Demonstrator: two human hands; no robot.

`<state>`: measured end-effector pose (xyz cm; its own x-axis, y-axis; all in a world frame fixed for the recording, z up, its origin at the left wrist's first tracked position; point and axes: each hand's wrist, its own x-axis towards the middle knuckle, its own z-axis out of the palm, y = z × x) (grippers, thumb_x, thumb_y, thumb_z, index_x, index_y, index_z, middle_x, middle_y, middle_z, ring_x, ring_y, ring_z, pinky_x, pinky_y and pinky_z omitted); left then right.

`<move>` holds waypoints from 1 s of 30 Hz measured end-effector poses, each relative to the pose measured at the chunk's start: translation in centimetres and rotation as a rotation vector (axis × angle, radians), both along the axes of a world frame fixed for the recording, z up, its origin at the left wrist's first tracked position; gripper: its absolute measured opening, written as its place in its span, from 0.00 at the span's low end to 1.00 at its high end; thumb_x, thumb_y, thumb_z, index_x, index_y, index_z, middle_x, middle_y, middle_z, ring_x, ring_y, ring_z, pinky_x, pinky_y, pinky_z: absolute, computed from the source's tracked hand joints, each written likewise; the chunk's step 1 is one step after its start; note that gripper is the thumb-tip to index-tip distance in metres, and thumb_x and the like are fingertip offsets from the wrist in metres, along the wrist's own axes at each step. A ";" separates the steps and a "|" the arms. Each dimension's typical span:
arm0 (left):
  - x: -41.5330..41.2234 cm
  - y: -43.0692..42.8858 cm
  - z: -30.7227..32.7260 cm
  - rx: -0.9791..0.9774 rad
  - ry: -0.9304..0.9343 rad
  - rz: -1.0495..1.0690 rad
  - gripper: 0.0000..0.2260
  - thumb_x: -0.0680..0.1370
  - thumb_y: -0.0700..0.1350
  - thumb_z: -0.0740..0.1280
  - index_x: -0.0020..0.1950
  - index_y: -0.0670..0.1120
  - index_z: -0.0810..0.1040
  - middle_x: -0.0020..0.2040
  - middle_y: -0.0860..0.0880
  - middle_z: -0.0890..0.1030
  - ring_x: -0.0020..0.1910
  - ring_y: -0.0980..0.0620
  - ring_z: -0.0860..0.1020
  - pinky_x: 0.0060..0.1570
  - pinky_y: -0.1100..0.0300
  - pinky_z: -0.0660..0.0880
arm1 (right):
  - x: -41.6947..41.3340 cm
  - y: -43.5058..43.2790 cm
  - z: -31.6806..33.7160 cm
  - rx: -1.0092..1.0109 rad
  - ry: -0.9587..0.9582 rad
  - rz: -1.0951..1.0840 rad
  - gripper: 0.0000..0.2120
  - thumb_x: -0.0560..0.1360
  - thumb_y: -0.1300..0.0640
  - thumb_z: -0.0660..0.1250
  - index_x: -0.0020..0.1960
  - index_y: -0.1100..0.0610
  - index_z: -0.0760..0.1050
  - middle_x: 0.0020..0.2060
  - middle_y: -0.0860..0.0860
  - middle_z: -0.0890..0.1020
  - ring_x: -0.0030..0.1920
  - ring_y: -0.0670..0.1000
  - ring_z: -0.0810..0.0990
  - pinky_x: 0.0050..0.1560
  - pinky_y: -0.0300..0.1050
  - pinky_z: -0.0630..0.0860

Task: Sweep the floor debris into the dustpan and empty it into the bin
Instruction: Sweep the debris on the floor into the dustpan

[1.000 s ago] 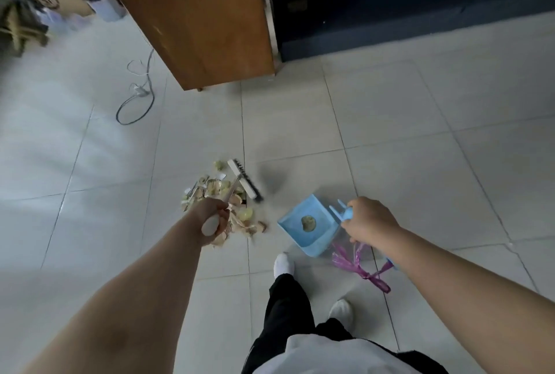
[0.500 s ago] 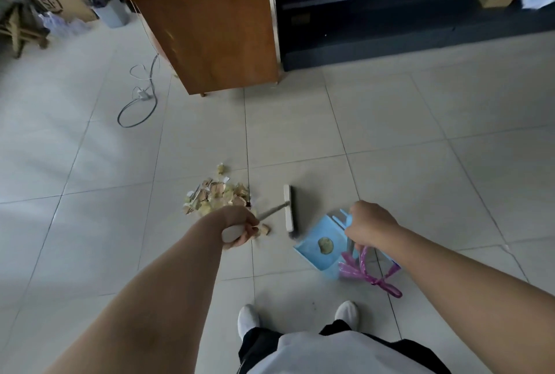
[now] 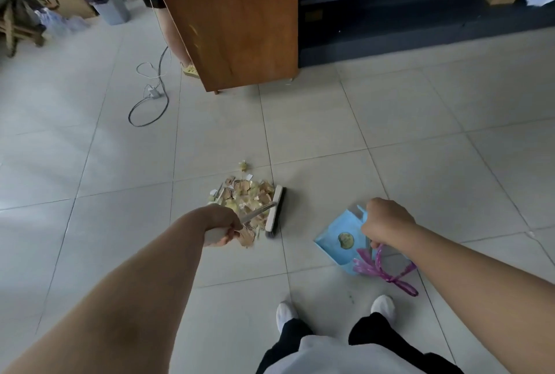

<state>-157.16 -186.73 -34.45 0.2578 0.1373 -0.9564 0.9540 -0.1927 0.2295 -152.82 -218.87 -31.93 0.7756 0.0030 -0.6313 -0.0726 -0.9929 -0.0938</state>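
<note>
A pile of yellowish and brown debris [image 3: 243,196] lies on the tiled floor ahead of me. My left hand [image 3: 220,225] grips the white handle of a small brush [image 3: 275,212], whose head stands at the pile's right edge. My right hand [image 3: 386,222] grips the handle of a light-blue dustpan [image 3: 339,240], tilted on the floor to the right of the brush, apart from the pile. One round scrap lies in the pan. A purple ribbon [image 3: 381,268] hangs from its handle.
A wooden cabinet [image 3: 237,28] stands ahead, with a dark shelf unit [image 3: 420,13] to its right. A cable with an adapter [image 3: 150,94] loops on the floor at left. A grey bin [image 3: 112,10] stands far left. Another person's leg [image 3: 177,40] shows behind the cabinet. My white shoes [image 3: 286,312] are below.
The brush head swung right toward the dustpan, then came back to the pile's right edge. The dustpan shifted slightly right and tilted.
</note>
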 end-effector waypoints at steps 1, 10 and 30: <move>-0.1 0.7 0.4 -0.014 -0.006 0.011 0.04 0.80 0.36 0.62 0.45 0.38 0.73 0.33 0.45 0.72 0.14 0.57 0.69 0.16 0.69 0.70 | -0.2 0.8 0.1 -0.001 0.005 0.009 0.04 0.73 0.65 0.62 0.45 0.57 0.70 0.46 0.56 0.84 0.49 0.56 0.85 0.42 0.42 0.77; -0.4 5.8 4.4 -0.111 -0.113 0.324 0.03 0.80 0.38 0.60 0.46 0.40 0.70 0.35 0.45 0.74 0.16 0.59 0.70 0.15 0.71 0.67 | 0.3 7.1 0.0 0.090 0.030 0.071 0.11 0.71 0.63 0.64 0.53 0.59 0.74 0.41 0.54 0.84 0.45 0.56 0.85 0.48 0.45 0.82; -2.9 5.0 2.0 0.336 -0.163 0.459 0.10 0.76 0.30 0.60 0.35 0.37 0.71 0.28 0.43 0.75 0.24 0.51 0.71 0.32 0.63 0.72 | 4.0 9.6 -0.9 0.157 0.068 0.261 0.10 0.70 0.66 0.65 0.50 0.60 0.77 0.35 0.54 0.86 0.40 0.54 0.86 0.45 0.44 0.83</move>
<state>-160.10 -181.69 -32.45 0.2404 0.5577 -0.7945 0.9145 0.1441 0.3779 -148.85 -209.25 -32.79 0.6919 0.2981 -0.6575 0.1715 -0.9526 -0.2514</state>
